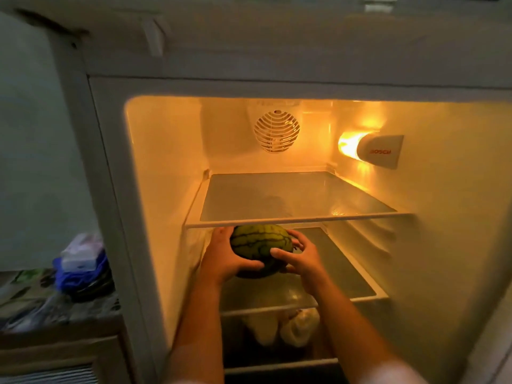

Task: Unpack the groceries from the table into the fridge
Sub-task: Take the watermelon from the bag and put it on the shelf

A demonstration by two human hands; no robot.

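Observation:
A small striped green watermelon is held between both hands inside the open fridge, just under the top glass shelf and above the second shelf. My left hand grips its left side, thumb curled under the front. My right hand grips its right side, fingers wrapped around the far edge. I cannot tell whether the melon touches the second shelf.
The fridge lamp glows on the right wall and a round fan grille sits at the back. Pale bagged items lie below the second shelf. A counter to the left carries a blue bag with a white packet.

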